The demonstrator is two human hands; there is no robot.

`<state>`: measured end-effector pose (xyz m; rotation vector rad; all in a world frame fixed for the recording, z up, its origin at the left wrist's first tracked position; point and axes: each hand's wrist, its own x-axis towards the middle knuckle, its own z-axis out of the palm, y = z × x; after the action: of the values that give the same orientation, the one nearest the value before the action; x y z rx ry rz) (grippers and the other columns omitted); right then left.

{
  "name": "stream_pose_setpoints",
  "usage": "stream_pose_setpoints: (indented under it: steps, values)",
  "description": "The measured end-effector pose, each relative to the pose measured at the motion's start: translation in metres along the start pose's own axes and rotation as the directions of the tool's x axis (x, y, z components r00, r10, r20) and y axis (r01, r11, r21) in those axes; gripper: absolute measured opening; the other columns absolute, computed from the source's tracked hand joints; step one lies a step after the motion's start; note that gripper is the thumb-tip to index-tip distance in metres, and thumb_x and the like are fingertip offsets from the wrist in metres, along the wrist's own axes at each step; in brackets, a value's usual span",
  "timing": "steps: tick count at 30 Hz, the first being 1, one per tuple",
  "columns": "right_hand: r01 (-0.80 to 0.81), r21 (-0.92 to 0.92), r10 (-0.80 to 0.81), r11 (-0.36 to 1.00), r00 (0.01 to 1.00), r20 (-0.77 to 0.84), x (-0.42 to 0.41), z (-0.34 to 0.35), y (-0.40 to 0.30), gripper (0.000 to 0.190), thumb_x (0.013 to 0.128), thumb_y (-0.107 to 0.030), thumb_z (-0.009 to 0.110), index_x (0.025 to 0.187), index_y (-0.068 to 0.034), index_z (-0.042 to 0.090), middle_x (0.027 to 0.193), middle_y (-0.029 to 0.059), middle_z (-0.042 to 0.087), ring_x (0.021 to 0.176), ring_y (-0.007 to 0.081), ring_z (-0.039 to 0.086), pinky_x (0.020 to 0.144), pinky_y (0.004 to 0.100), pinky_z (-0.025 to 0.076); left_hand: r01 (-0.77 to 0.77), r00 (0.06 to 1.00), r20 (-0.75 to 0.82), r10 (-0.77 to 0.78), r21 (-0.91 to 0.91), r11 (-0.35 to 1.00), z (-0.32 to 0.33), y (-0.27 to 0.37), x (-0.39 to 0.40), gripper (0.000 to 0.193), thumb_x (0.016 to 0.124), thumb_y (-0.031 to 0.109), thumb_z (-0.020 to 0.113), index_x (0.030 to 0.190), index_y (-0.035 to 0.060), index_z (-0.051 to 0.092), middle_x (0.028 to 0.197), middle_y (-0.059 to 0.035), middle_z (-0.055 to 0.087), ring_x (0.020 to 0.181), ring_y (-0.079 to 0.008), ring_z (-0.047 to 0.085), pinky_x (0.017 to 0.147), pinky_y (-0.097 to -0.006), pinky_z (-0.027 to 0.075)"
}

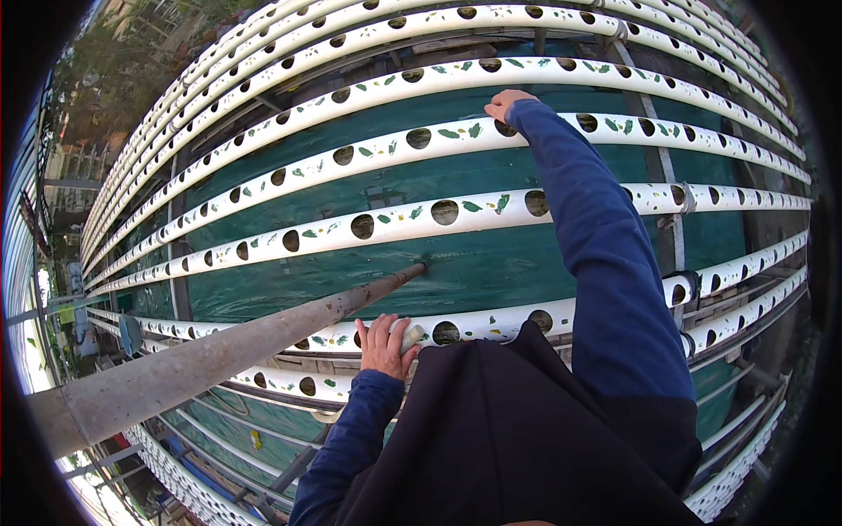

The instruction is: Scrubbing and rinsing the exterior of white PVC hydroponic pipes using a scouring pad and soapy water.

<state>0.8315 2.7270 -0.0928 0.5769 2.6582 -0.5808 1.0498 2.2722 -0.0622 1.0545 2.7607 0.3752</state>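
Note:
My right hand (510,105) reaches far forward, its fingers bent down at a hole in a white plastic growing pipe (368,151); whether its fingertips hold anything cannot be told. My left hand (385,345) rests on the nearest white pipe (490,325), with its fingers around a small pale, translucent cup-like piece (413,336). Round dark holes run along each pipe, with green and yellow painted marks between them. Another perforated pipe (395,222) passes between my two hands, below my right forearm.
A thick, weathered round post (197,361) slants in from the left. Dark green sheeting (487,263) lies beneath the pipes. Metal crossbars (668,164) carry the pipes at the right. More pipes stretch away ahead, and a perforated white panel (177,483) is at the lower left.

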Motion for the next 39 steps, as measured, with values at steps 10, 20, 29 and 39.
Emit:
stream_pose_setpoints:
  steps: [10,20,29,39]
  values:
    - [-0.445,0.572,0.603,0.689,-0.084,-0.793,-0.07,0.012,0.155,0.016,0.081,-0.028,0.058,0.088,-0.014,0.059,0.09,0.0076,0.058,0.091,0.0269,0.052,0.08,0.0432,0.037,-0.016,1.0,-0.019,0.016,-0.013,1.0,0.007,-0.008,-0.007,0.05,0.076,0.035,0.063,0.118,0.0129,0.048,0.118,-0.0096,0.045,0.116,-0.0306,0.04,0.104,-0.058,0.011]
    - [0.063,0.978,0.953,-0.197,-0.22,0.206,-0.036,0.048,0.018,0.021,0.083,-0.017,0.055,0.101,-0.008,0.049,0.1,0.0142,0.054,0.098,0.0296,0.053,0.084,0.0379,0.042,-0.046,0.992,-0.11,0.054,0.074,0.996,0.034,-0.029,-0.012,0.052,0.075,0.037,0.062,0.119,0.0128,0.048,0.117,-0.0093,0.046,0.116,-0.0294,0.04,0.104,-0.059,0.009]
    - [-0.009,0.975,0.936,-0.222,0.278,0.216,-0.028,0.052,0.158,0.028,0.083,-0.021,0.055,0.108,-0.011,0.051,0.11,0.0132,0.055,0.1,0.0244,0.056,0.086,0.0326,0.044,-0.061,0.994,-0.087,0.063,0.025,0.998,0.027,-0.016,-0.01,0.051,0.075,0.031,0.062,0.119,0.0106,0.046,0.118,-0.0109,0.046,0.115,-0.0314,0.04,0.103,-0.0604,0.008]
    - [0.052,0.998,0.97,-0.02,0.243,0.007,-0.061,0.085,-0.086,0.039,0.085,-0.016,0.051,0.122,-0.008,0.041,0.116,0.0164,0.045,0.098,0.033,0.052,0.083,0.0375,0.045,-0.035,0.998,-0.043,0.035,0.011,0.999,0.007,-0.009,-0.005,0.052,0.074,0.03,0.066,0.118,0.011,0.046,0.117,-0.01,0.045,0.115,-0.0304,0.04,0.104,-0.0587,0.011]
